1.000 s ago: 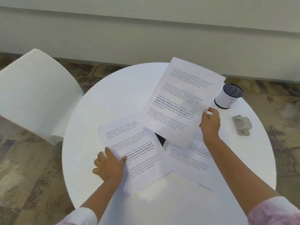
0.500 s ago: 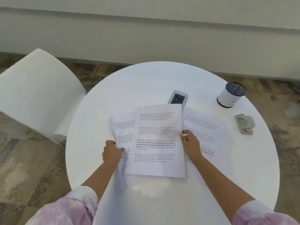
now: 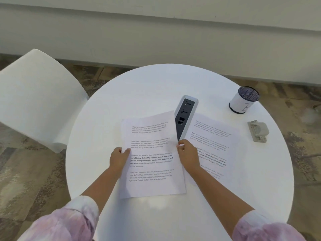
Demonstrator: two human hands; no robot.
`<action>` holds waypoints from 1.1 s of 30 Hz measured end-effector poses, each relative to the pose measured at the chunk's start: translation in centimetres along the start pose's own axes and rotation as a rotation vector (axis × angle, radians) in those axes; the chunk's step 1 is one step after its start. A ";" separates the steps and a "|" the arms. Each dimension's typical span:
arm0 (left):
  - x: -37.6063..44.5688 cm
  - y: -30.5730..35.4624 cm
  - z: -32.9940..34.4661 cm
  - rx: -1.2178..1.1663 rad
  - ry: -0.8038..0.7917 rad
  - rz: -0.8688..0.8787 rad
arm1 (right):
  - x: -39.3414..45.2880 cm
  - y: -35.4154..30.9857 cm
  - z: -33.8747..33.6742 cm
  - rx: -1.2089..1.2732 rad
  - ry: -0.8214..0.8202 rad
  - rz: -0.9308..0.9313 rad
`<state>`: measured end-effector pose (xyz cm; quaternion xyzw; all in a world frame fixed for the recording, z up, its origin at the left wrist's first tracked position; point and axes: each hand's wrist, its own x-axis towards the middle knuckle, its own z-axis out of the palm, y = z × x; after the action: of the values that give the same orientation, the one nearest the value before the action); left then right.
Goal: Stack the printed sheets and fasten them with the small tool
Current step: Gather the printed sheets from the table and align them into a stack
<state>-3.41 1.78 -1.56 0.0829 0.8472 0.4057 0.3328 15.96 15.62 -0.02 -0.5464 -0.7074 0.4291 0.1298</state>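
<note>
A stack of printed sheets (image 3: 152, 164) lies in the middle of the round white table (image 3: 139, 87), its edges lined up. My left hand (image 3: 119, 158) grips its left edge, thumb on top. My right hand (image 3: 188, 153) pinches its right edge. Another printed sheet (image 3: 213, 136) lies flat to the right, partly under my right forearm. A small grey stapler-like tool (image 3: 258, 130) rests near the table's right edge, apart from both hands.
A grey power socket unit (image 3: 185, 117) is set in the table between the stack and the loose sheet. A white cup with a dark rim (image 3: 244, 102) stands at the back right. A white chair (image 3: 36, 94) stands left of the table.
My right hand carried the lifted sheet left and down onto the sheet under my left hand. Both hands then squared the two sheets into one stack, uncovering the socket unit.
</note>
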 end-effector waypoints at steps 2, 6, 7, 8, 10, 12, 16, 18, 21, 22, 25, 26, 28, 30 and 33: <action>-0.2 -0.2 0.0 0.039 0.009 0.020 | -0.1 -0.4 0.5 -0.009 -0.019 -0.007; -0.4 -0.2 -0.5 -0.001 0.077 0.094 | -0.3 -0.6 0.4 -0.022 -0.087 -0.013; -0.4 0.0 -0.7 -0.041 0.062 0.106 | -0.3 -0.7 0.3 -0.055 -0.100 -0.008; -0.5 0.1 -0.8 -0.105 0.027 0.106 | -0.4 -0.7 0.2 -0.105 -0.109 -0.010; -0.7 0.7 -1.1 -0.267 -0.068 0.081 | -0.4 -0.8 0.3 -0.165 -0.127 -0.021; -1.0 1.6 -1.4 -0.393 -0.167 0.036 | -0.3 -1.3 0.1 -0.103 -0.131 0.032; -1.1 3.8 -2.1 -0.508 -0.337 0.076 | 0.8 -2.8 -1.8 0.275 -0.089 0.185; -1.1 5.0 -2.6 -0.518 -0.376 0.147 | 1.0 -3.3 -3.5 0.377 -0.080 0.147; -1.4 7.2 -3.0 -0.488 -0.353 0.290 | 1.0 -4.4 -6.0 0.408 -0.083 -0.011; -1.8 8.0 -2.9 -0.494 -0.340 0.330 | 0.8 -5.0 -6.7 0.405 -0.077 -0.069; -3.1 10.1 -2.6 -0.464 -0.333 0.432 | 0.2 -6.5 -8.4 0.365 -0.044 -0.206; -3.5 10.5 -2.4 -0.431 -0.335 0.466 | 0.0 -6.7 -8.7 0.341 -0.028 -0.240; -4.3 11.0 -2.0 -0.389 -0.325 0.502 | -0.4 -6.8 -8.9 0.310 0.009 -0.277; -4.9 11.2 -1.6 -0.381 -0.299 0.506 | -0.6 -6.8 -9.0 0.283 0.043 -0.263; -5.5 11.4 -1.1 -0.366 -0.295 0.528 | -0.7 -7.2 -8.9 0.267 0.038 -0.251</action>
<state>-1.35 6.30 10.13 0.2957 0.6527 0.6065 0.3446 17.25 18.88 10.84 -0.4397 -0.7043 0.4893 0.2669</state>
